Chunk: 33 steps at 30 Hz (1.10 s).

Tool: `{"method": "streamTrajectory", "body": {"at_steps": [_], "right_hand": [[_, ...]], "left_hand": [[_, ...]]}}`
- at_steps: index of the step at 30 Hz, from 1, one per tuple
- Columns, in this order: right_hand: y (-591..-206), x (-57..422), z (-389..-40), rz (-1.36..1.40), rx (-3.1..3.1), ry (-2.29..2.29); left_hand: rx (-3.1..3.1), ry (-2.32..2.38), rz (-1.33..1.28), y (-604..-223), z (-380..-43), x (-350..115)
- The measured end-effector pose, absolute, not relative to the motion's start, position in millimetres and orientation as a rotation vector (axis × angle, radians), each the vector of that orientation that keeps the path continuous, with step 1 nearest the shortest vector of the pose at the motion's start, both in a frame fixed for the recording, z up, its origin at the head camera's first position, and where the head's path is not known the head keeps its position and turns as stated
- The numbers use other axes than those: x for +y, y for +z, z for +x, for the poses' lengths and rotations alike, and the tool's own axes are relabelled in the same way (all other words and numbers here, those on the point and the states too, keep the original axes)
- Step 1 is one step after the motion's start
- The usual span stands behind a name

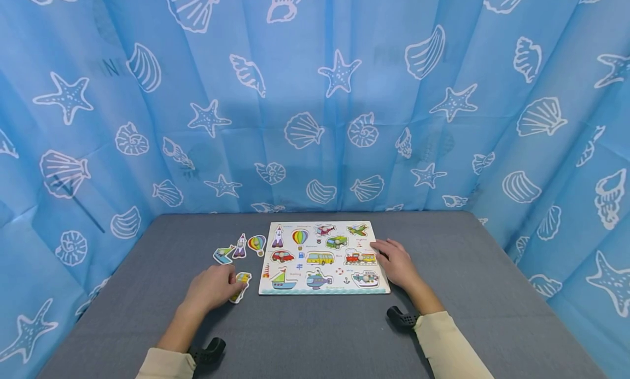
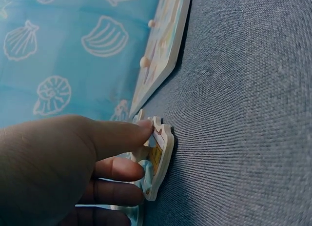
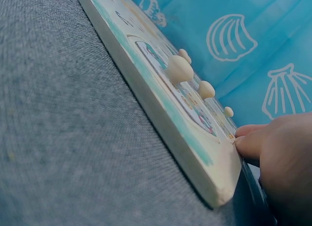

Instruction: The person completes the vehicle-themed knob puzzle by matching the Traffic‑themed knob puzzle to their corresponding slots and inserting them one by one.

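Note:
My left hand [image 1: 211, 289] pinches a yellow wooden puzzle piece [image 1: 240, 289] near the table surface, left of the puzzle board [image 1: 325, 290]. In the left wrist view the thumb lies at the upper edge of this piece [image 2: 160, 155], and the fingers curl about its pale knob [image 2: 141, 153]. My right hand [image 1: 398, 264] rests at the board's right edge with its fingers extended. The right wrist view shows these fingertips [image 3: 246, 138] touching the board's edge close to a corner. The board lies flat, with vehicle pictures and several knobbed pieces on it.
Left of the board lie a loose rocket piece [image 1: 239, 246], a balloon piece [image 1: 257, 244] and a green-and-blue piece [image 1: 224, 254]. Grey cloth [image 1: 325, 335] covers the table. A blue curtain with shell prints [image 1: 305, 83] hangs behind and along the sides.

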State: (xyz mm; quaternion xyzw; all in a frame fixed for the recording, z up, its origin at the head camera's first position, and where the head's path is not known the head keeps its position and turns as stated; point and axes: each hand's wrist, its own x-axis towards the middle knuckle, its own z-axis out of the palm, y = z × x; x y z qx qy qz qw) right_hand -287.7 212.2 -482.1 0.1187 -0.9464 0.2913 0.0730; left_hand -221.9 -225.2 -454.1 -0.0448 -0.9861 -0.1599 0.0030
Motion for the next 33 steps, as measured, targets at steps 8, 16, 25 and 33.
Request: {"method": "streamTrajectory", "body": {"at_steps": [8, 16, 25, 33], "right_hand": [[-483.8, 214.3, -289.0, 0.35, -2.835, 0.88], [-482.6, 213.2, -286.9, 0.345, -2.841, 0.86], [-482.6, 213.2, -286.2, 0.389, -2.825, 0.853], [-485.2, 214.4, -289.0, 0.386, -2.823, 0.853]], "left_hand": [[-3.046, -0.531, -0.158, -448.0, -223.2, -221.0], [-2.932, -0.529, -0.184, -445.0, -231.9, -209.1], [-2.755, -0.537, -0.242, -441.8, -239.4, -190.7], [-2.596, -0.604, -0.294, -442.9, -245.2, -169.1]]}}
